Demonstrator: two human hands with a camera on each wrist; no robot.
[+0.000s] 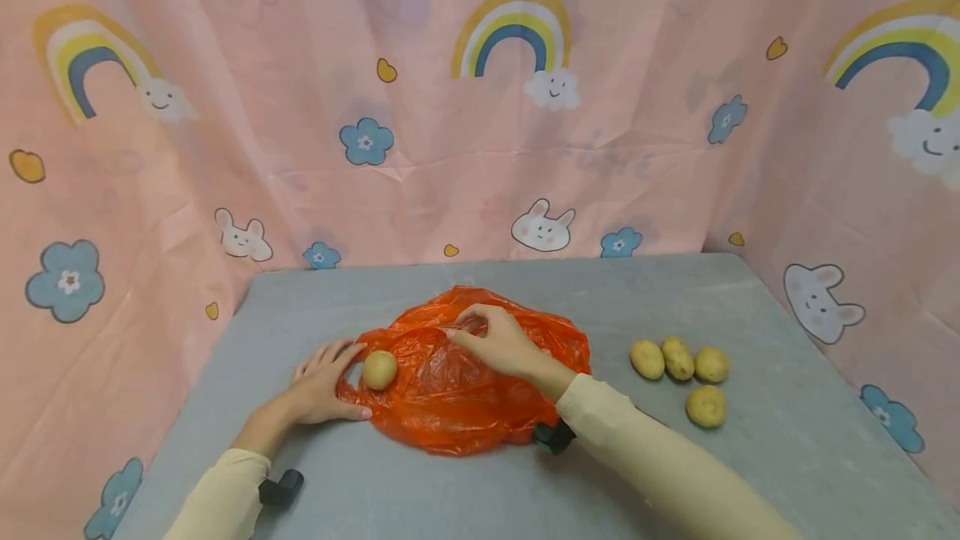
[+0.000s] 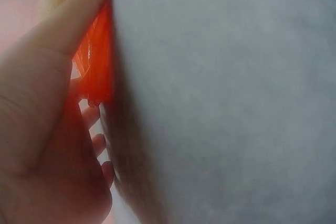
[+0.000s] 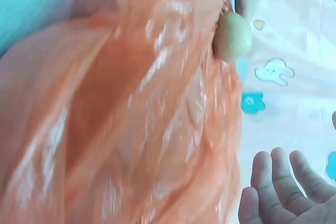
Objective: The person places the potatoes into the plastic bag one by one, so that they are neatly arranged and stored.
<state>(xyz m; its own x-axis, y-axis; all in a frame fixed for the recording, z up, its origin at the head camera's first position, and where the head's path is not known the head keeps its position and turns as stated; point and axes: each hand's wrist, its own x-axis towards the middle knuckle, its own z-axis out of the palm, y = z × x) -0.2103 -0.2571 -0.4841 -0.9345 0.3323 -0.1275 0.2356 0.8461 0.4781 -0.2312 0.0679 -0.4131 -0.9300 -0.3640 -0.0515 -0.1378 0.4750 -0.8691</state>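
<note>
A crumpled orange-red plastic bag [image 1: 465,407] lies spread on the grey table. On its left part sits one round potato [image 1: 379,370], which also shows in the right wrist view as a pale potato [image 3: 233,37]. My left hand [image 1: 324,386] rests at the bag's left edge, thumb and fingers spread around the potato and apart from it. In the left wrist view, bag plastic [image 2: 98,61] shows beside the thumb. Over the middle of the bag is my right hand [image 1: 498,342]; its loosely bent fingers [image 3: 281,179] hold nothing that I can see.
Several potatoes [image 1: 678,358] stand grouped on the right side of the grey table [image 1: 600,482], beyond my right forearm. A pink patterned curtain [image 1: 420,207] hangs behind the table and along its sides.
</note>
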